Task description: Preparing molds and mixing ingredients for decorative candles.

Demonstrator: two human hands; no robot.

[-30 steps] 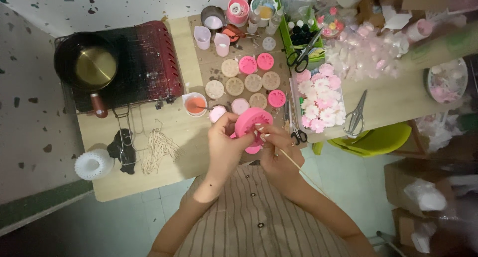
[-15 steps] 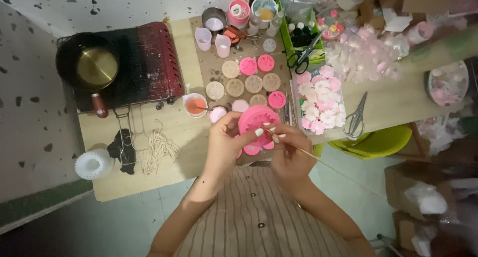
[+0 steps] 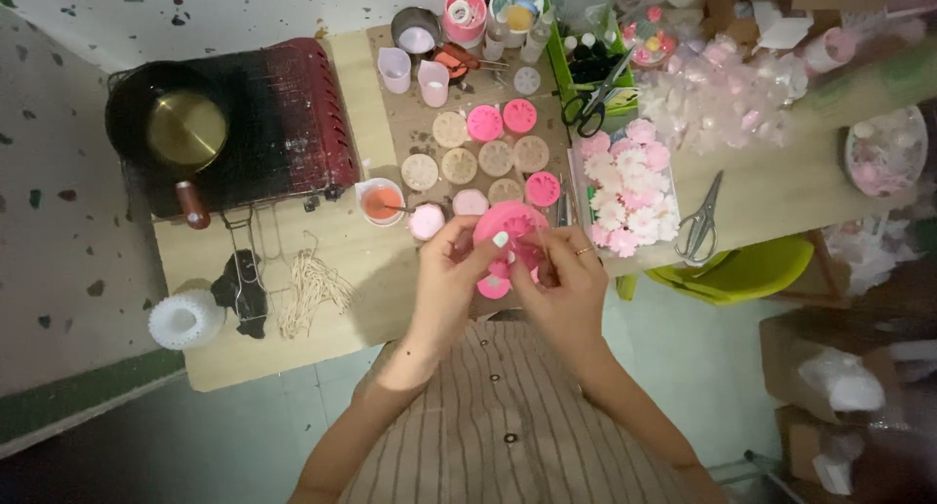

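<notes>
My left hand (image 3: pixel 451 275) grips a round pink silicone mould (image 3: pixel 509 225) from its left side, thumb across the face. My right hand (image 3: pixel 563 282) presses against the mould's right and lower side, fingers pinched at its centre; the thin stick it held earlier is hard to see. A small pink disc (image 3: pixel 493 287) lies just under the hands. Both hands hover over the near edge of the wooden table (image 3: pixel 332 270).
Rows of pink and beige round moulds (image 3: pixel 496 158) lie behind the hands, beside a clear box of pink and white flowers (image 3: pixel 630 197). Scissors (image 3: pixel 699 226), a cup of orange liquid (image 3: pixel 381 203), a stove with a pan (image 3: pixel 181 128), wicks (image 3: pixel 310 284).
My right hand moved in against the mould and its fingers now pinch at the centre; the long stick that stuck out to the right no longer shows. The mould shifted slightly up.
</notes>
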